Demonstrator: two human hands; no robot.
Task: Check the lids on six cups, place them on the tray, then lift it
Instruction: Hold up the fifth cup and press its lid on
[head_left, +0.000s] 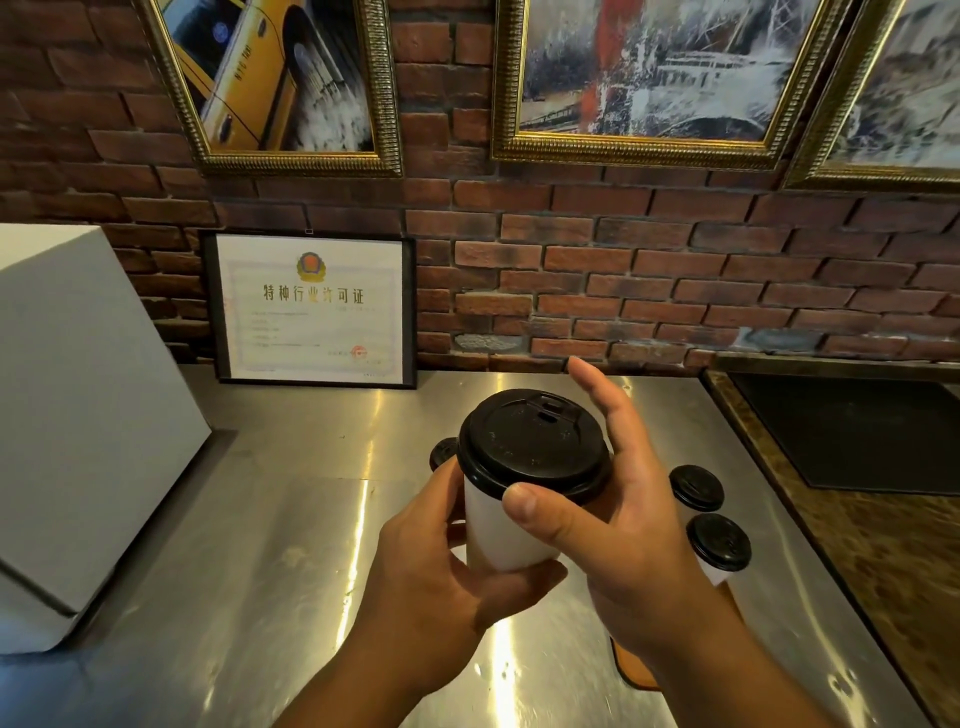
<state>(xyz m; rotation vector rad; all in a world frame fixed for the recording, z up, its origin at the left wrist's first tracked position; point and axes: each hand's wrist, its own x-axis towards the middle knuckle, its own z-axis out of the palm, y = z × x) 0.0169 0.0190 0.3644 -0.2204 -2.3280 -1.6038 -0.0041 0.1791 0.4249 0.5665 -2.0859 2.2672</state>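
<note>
Brick wall (571, 249) backs a steel tabletop (291, 519), with a white box (78, 415) at the left edge and a framed certificate (311, 306) leaning at the back. Above the middle of the tabletop the left hand (431, 566) wraps round the white body of a cup (498, 535) and holds it off the surface. The cup is upright, its long axis near vertical and its top tipped slightly toward the camera. The right hand (634, 519) spans the black lid (530, 447) from the right. Its thumb (535, 506) lies on the near rim and its fingers are straight and spread past the far side, apparently off the lid, so it presses rather than grips. This looks like the lid check on this cup. The tray (636, 670) shows only as a brown corner toward the near edge, below and to the right of the cup and mostly hidden under the right forearm. Two lidded cups (696, 488) stand right of the hands, toward the right edge; whether they are on the tray I cannot tell. A fourth cup (442, 453) peeks out behind the held one. Setting the cup down probably means moving it down and right, so the right arm would have to clear the way first.
</note>
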